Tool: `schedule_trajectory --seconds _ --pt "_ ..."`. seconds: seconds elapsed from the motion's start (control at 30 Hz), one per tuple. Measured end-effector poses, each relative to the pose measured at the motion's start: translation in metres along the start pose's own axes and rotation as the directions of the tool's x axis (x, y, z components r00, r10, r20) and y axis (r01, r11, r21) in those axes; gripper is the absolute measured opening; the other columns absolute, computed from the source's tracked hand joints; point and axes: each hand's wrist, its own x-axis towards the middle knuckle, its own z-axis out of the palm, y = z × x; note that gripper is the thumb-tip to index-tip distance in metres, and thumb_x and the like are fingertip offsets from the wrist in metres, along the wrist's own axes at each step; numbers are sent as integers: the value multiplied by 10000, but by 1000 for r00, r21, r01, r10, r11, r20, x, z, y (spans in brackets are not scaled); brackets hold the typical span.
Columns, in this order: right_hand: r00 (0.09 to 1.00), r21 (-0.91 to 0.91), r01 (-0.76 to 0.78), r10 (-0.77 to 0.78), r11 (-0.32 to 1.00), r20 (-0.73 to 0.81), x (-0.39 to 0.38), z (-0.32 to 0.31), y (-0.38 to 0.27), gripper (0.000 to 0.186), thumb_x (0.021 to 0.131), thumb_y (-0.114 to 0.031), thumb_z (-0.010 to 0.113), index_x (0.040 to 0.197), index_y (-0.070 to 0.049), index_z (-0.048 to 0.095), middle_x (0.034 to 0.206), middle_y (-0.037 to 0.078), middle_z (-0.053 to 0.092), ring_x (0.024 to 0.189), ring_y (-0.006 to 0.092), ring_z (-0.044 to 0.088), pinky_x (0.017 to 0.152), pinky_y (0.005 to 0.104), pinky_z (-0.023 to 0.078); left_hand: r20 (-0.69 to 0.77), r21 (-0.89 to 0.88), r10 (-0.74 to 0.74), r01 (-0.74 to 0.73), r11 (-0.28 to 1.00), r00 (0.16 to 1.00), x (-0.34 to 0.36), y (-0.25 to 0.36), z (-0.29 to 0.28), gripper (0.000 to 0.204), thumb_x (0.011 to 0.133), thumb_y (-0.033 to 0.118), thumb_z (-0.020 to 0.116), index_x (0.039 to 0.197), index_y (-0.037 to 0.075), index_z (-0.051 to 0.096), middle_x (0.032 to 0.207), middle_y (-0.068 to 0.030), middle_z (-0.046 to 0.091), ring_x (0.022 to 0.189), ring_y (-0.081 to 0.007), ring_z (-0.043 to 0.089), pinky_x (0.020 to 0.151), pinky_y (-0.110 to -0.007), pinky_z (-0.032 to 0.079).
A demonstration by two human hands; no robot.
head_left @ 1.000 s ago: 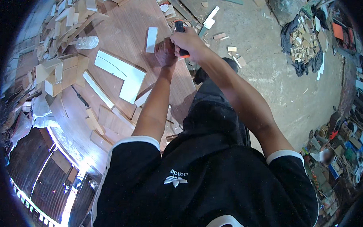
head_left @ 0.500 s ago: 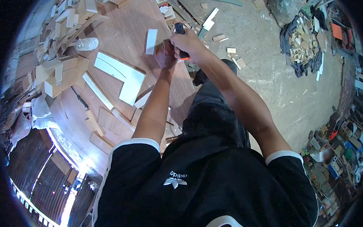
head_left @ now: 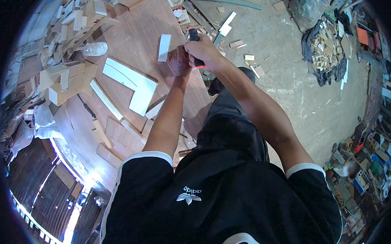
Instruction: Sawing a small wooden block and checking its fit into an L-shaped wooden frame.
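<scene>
At the far edge of the wooden table (head_left: 128, 38), both hands meet over the work. Right hand (head_left: 203, 50) has its grip wrapped tight around a dark-handled tool (head_left: 194, 36) with an orange part showing under the fingers; the tool's black end sticks up past the knuckles, pointing away from the person. Left hand (head_left: 179, 60) sits just beside it, touching it, curled down onto the table surface; whether its grip pinches anything cannot be told, since the fingers hide what lies beneath.

Just left of the hands a small white rectangular strip (head_left: 164, 47) lies flat on the table. Further toward the table's middle lies a larger white L-shaped panel (head_left: 131, 83), with a long thin white strip (head_left: 106, 99) beside it. Along the left edge a heap of wooden offcuts (head_left: 68, 49) is stacked, a crumpled clear plastic bag (head_left: 94, 48) next to it. Beyond the table's right edge the concrete floor (head_left: 298, 101) carries scattered wood scraps and a dark cloth piled with small blocks (head_left: 324, 53).
</scene>
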Motion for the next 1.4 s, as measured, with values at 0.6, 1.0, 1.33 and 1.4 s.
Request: schedule_trajectory --seconds 0.6,1.0,1.33,1.4 --pt "1000 -33 -30 30 999 -9 7 -7 0 71 755 -20 544 712 -13 488 559 73 486 423 171 479 384 331 402 67 30 15 -17 999 998 -5 7 -3 255 857 373 537 877 118 535 736 -95 626 721 -277 621 733 -415 418" --pt "993 -119 -70 57 990 -107 18 1 -4 93 747 -14 550 692 -5 477 560 79 483 438 171 490 379 331 384 98 -18 -93 95 995 991 1 8 5 292 851 404 533 817 116 495 699 -88 585 704 -274 596 705 -395 420" --pt "987 -38 -102 96 994 -131 17 -12 18 91 746 -8 559 751 -31 470 557 72 475 389 189 473 355 345 388 -12 -10 -18 18 1000 1000 -1 -5 16 237 792 334 599 810 102 553 741 -91 625 731 -254 625 740 -400 435" --pt "991 -3 -43 42 999 -129 5 -25 17 89 745 -4 551 739 -40 469 547 76 463 384 192 470 345 345 380 14 61 -113 112 992 993 4 14 9 180 781 284 598 796 107 572 706 -88 628 674 -278 619 741 -397 439"
